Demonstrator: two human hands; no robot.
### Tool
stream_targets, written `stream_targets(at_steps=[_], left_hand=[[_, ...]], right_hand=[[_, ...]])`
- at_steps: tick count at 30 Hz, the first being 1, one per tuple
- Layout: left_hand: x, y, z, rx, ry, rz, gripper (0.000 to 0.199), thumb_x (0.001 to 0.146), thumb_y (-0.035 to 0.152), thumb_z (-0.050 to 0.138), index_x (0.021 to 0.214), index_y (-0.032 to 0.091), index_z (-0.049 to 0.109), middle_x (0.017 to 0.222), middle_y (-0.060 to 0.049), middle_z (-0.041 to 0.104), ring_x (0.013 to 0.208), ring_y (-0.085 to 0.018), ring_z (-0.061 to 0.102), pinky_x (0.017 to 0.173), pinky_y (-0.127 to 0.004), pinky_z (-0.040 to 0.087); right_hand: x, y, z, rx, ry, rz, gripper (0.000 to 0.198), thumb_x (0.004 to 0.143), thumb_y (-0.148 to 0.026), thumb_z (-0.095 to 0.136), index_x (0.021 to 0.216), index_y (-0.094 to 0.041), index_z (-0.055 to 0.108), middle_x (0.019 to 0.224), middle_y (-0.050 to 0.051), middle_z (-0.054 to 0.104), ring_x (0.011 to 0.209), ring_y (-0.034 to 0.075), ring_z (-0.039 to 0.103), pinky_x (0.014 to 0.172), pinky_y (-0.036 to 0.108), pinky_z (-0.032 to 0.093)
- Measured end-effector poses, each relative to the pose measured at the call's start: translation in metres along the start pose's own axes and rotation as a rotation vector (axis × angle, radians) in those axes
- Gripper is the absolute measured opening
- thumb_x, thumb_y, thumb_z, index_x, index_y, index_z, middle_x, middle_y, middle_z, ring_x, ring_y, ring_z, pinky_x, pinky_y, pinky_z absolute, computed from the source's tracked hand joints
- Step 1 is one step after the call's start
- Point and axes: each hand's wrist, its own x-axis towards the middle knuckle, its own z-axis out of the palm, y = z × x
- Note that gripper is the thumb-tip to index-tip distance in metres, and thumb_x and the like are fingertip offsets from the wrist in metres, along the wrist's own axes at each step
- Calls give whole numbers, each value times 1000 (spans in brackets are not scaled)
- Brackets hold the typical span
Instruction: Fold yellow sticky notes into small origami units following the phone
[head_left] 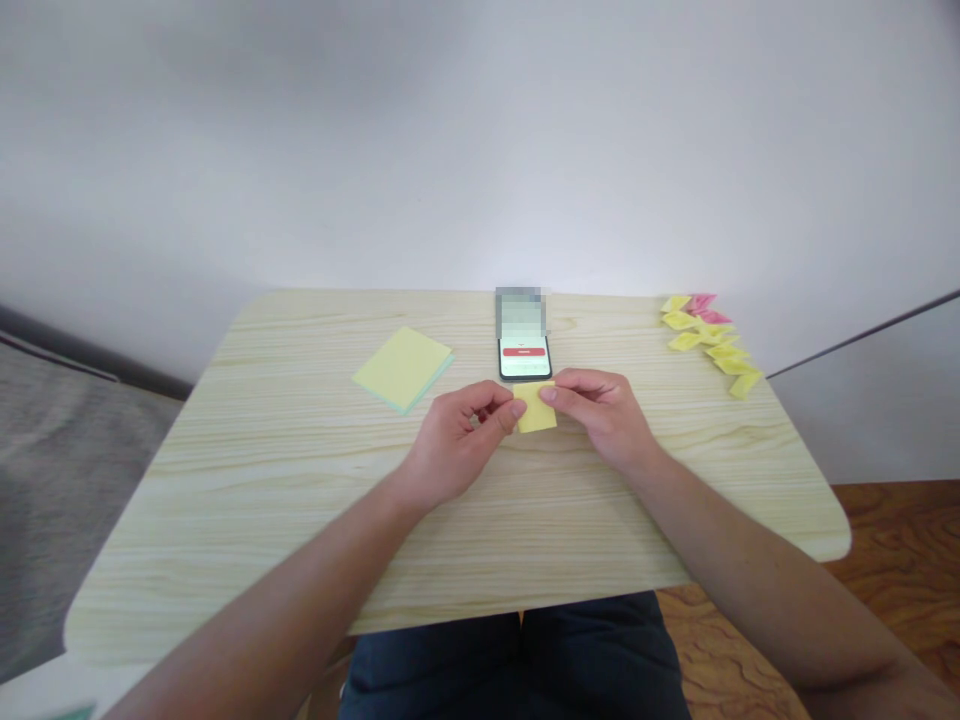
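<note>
Between my two hands is a small yellow square of folded paper (535, 410), raised just in front of the phone. My left hand (461, 440) pinches its left edge between thumb and fingers. On the opposite side, my right hand (604, 412) grips the upper right corner, thumb on top. The fingers behind the paper are partly hidden. A smartphone (525, 362) lies beyond the paper, its screen lit with a red button showing. To the left rests a stack of square paper sheets (403, 368), yellow on top with green beneath.
Several folded yellow paper pieces (726, 355) and pink ones (703, 303) form a cluster at the table's back right. The pale wood table (247, 480) has rounded corners and backs onto a white wall (480, 150). My legs (517, 660) are under the front edge.
</note>
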Motion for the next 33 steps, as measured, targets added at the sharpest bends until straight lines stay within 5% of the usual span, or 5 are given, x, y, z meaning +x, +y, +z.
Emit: stream_targets(at_steps=[14, 33], left_hand=[[2, -2, 0, 77, -45, 30, 34, 97, 38, 60, 70, 17, 54, 66, 3, 47, 64, -12, 42, 59, -26, 33], [3, -1, 0, 57, -51, 41, 26, 96, 35, 59, 76, 18, 59, 72, 1, 54, 69, -13, 47, 61, -25, 37]], right_hand=[[2, 8, -4, 51, 9, -19, 16, 84, -36, 79, 80, -21, 78, 76, 2, 73, 73, 16, 64, 73, 31, 51], [3, 5, -2, 29, 49, -24, 17, 85, -39, 76, 82, -21, 78, 77, 2, 74, 73, 17, 66, 73, 32, 55]])
